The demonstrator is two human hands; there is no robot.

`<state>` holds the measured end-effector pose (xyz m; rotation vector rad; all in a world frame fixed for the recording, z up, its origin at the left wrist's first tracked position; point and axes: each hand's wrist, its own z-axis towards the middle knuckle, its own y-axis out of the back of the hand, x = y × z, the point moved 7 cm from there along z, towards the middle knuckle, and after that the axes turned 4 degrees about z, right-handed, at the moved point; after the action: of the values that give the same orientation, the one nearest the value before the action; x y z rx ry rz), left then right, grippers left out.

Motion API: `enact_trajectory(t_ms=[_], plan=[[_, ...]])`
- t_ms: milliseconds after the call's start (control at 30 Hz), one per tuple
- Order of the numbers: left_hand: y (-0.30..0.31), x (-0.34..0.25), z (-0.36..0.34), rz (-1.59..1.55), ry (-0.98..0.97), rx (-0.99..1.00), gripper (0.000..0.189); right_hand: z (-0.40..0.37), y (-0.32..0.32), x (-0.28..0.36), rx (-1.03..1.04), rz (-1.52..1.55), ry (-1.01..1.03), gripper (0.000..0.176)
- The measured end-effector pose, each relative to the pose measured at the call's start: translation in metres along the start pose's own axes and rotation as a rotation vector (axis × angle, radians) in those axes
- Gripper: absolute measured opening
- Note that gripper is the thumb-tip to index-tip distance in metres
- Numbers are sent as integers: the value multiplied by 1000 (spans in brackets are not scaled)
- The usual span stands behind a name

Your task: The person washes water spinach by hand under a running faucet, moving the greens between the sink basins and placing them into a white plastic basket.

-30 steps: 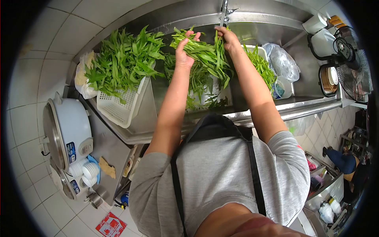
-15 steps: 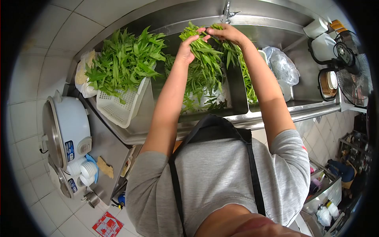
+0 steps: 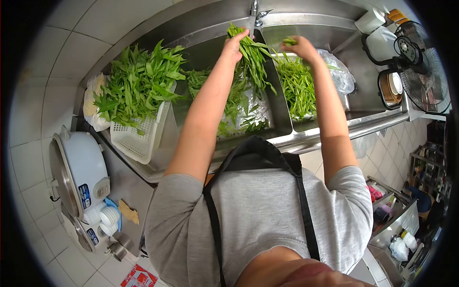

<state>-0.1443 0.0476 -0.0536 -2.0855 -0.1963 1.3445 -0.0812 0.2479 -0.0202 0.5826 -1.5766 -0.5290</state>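
Note:
My left hand (image 3: 233, 49) is closed round a bunch of water spinach (image 3: 256, 62), its leaves hanging over the middle sink basin (image 3: 282, 129). To the right, my right hand (image 3: 303, 49) pinches a small clump of green stems (image 3: 289, 42) above the right basin. Below it, a heap of cut stems (image 3: 297, 91) fills a pale basket, partly covered by my forearm. Loose leaves (image 3: 236, 103) lie in the middle basin beside shiny water. On the left, a large pile of leafy greens (image 3: 141, 81) rests on a white perforated basket (image 3: 136, 138).
A faucet (image 3: 256, 14) stands behind the basins. Clear plastic bags (image 3: 339, 74) sit right of the stems, and a black fan (image 3: 416, 62) is at the far right. A rice cooker (image 3: 83, 167) and stacked white bowls (image 3: 107, 217) stand at the left.
My right hand has moved right, away from the bunch in my left hand, carrying the stem clump over the right basin. My left hand keeps its hold. The view has shifted slightly.

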Motion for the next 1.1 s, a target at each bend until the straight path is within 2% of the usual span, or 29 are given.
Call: enact_trajectory(t_ms=[33,67,100,133,233,300,333,400,467,600,667,767,900,967,1067,1100], plan=[[-1,1,2,-43,12,-41,35,-4,-13,17,-6,57,33,40],[-2,1,5,-41,13,-39,35,-3,-35,23,88,106,-81,41],[0,3,8,-97,43,-53,33,-4,-44,39,47,28,-70,42],[0,2,5,-151,72,-68,31,2,-57,45,-29,42,40,43],[13,-13,-5,-89,68,-4,29,12,-71,52,-122,179,36,41],[25,-22,-15,8,104,36,29,19,-79,59,37,343,-4,35],[30,-29,-19,10,98,29,29,23,-76,64,43,345,2,35],[41,-39,-29,180,87,-22,31,27,-87,70,299,320,-40,28],[48,-46,-33,200,79,-8,34,31,-87,77,303,348,-17,24],[50,-59,-45,413,89,-132,37,47,-87,75,350,307,0,21],[47,-59,-39,344,34,-11,33,50,-88,76,367,380,-4,22],[33,-67,-48,324,-76,-10,31,53,-89,78,438,398,-8,24],[45,-67,-43,349,-71,-79,31,62,-91,71,352,441,-5,26],[55,-69,-42,276,-80,-107,33,75,-74,49,-1,312,-126,29],[65,-72,-45,244,-132,-114,30,78,-72,35,51,142,-180,33],[67,-73,-47,192,-159,-104,26,72,-78,45,163,243,-79,33]])
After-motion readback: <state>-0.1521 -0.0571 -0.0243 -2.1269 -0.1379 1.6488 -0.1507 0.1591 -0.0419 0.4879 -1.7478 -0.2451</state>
